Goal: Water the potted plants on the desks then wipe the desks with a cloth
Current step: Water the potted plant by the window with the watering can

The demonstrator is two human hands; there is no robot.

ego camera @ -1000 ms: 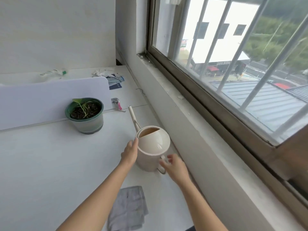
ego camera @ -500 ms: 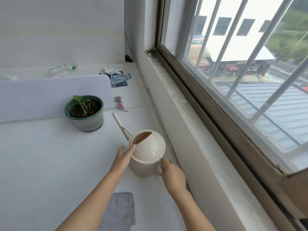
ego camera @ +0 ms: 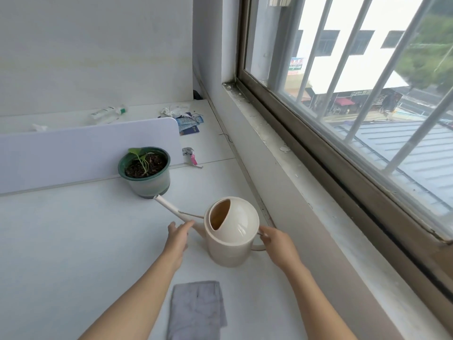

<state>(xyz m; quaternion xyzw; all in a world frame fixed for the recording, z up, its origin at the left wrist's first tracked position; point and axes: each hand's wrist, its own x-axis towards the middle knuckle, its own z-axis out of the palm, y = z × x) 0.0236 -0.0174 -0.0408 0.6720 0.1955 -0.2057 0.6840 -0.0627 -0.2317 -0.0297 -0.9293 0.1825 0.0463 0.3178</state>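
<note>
head view, looking down (close), over desk (ego camera: 61, 241)

Left hand (ego camera: 178, 238) open (fingers extended), right hand (ego camera: 277, 245) gripping, forearms outstretched

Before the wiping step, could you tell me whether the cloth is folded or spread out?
Folded: the grey cloth lies as a narrow rectangle on the desk.

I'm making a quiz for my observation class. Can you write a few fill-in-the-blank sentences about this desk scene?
1. The right hand grips the watering can by its ____.
2. The left hand rests against the can's ____.
3. The grey cloth lies folded on the ____.
4. The potted plant stands in front of a white ____.

Missing words: handle; spout; desk; divider
</note>
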